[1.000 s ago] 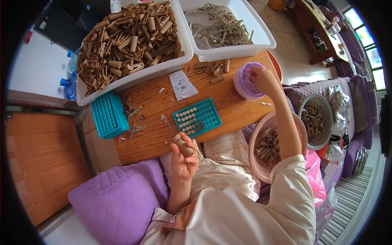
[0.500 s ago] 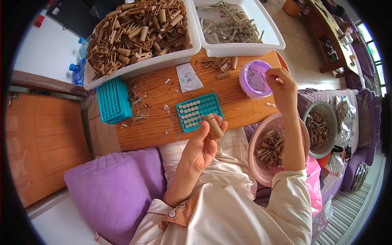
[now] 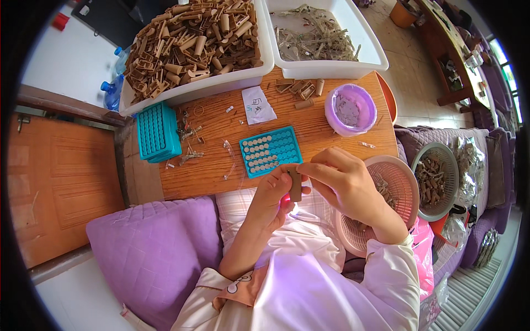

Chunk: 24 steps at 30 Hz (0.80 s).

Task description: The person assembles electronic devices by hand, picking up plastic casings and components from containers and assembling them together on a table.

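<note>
My left hand (image 3: 270, 198) is closed around a brown plastic casing (image 3: 296, 186), a short tube held upright above my lap. Against the casing's top end, the thumb and fingers of my right hand (image 3: 342, 179) are pinched together; what they hold, if anything, is too small to make out. A red-pink glow shows by my left fingertips, and violet light falls on my shirt. Just beyond my hands lies a teal tray (image 3: 284, 144) with rows of small pale discs filling its left part. A purple-lined tub (image 3: 370, 118) stands farther right on the table.
Two white bins at the back hold brown casings (image 3: 190, 49) and clear strips (image 3: 317, 41). Stacked teal trays (image 3: 157, 132), a paper note (image 3: 258, 105) and loose casings (image 3: 301, 88) lie on the wooden table. A pink basket (image 3: 408, 187) and grey basket (image 3: 454, 165) stand right.
My right hand has come from the purple-lined tub to the casing in my left hand. The casing has turned more upright, and a coloured glow has appeared beneath it.
</note>
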Available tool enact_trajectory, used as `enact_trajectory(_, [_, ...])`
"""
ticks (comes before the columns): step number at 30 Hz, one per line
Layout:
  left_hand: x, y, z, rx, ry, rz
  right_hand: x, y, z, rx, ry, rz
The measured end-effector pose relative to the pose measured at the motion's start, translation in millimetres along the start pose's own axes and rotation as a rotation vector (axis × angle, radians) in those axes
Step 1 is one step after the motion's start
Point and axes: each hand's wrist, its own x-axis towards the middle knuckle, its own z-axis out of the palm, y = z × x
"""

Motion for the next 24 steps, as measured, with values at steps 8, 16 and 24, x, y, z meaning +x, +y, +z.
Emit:
enact_trajectory(8, [2,2,-5,0.292,-0.073,0.001,6,-10,-14,-0.051,-0.211,0.048])
enact_trajectory(16, [7,-7,-7,0.354,0.014,-0.079,4,0,-14,-0.023,-0.398,0.081])
enact_trajectory(24, [10,-2,-17,0.071,-0.072,-0.099,1,21,5,0.271,-0.125,0.103])
